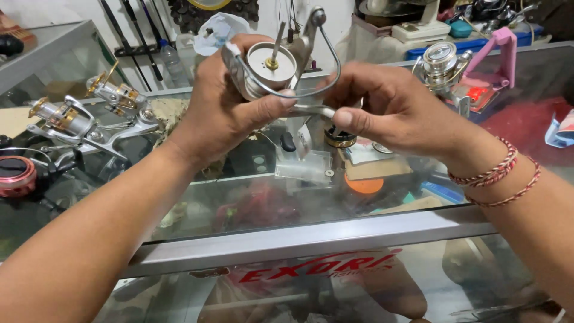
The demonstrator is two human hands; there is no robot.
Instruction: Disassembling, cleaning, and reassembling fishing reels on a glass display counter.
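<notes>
A silver fishing reel (281, 66) without its spool is held up in the air above the glass counter (311, 239), close to the far edge. Its bare shaft points upward and the wire bail curves to the right side. The left hand (224, 110) is closed around the reel body, with the thumb lying across the front. The right hand (388, 110) pinches the reel's foot between thumb and fingers. Near the left edge of the counter lie two other silver and gold reels (78, 122) and a red reel (15, 176). Near the far right corner one more reel (441, 63) stands beside a pink holder (505, 51).
</notes>
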